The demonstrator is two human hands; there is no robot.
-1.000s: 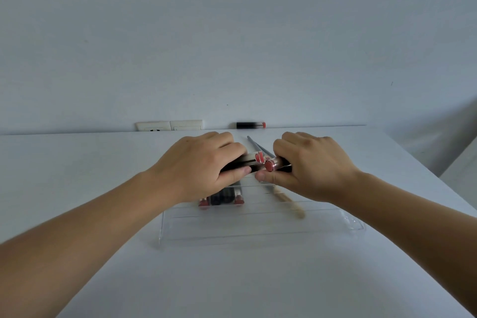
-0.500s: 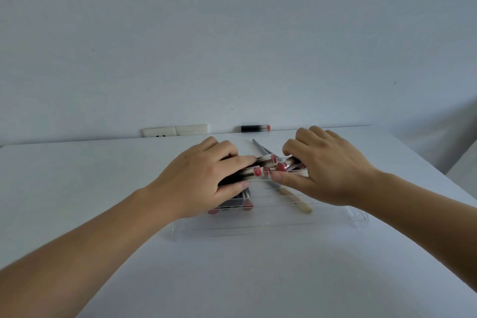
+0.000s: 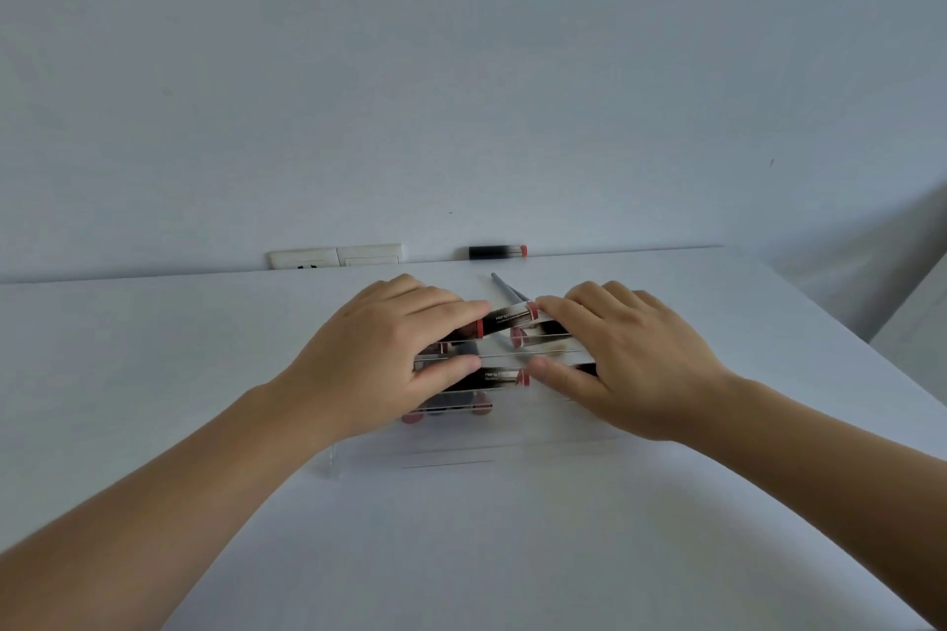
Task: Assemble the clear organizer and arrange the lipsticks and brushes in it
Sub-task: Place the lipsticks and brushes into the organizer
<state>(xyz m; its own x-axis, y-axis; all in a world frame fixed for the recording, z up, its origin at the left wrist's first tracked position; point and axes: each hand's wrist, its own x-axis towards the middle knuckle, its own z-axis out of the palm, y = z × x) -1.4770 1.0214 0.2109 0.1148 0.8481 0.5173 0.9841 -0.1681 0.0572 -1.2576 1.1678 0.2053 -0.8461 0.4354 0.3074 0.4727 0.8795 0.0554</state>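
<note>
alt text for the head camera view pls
Two hands, left hand and right hand, grip lipsticks over a clear organizer on a white table. One more lipstick lies by the wall.

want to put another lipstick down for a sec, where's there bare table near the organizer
Bare table lies left of the left hand, and in front of the clear organizer between the forearms. Right of the right hand is free too. Crowded: between the hands, where lipsticks and brush handles lie. One lipstick lies by the wall.
</note>
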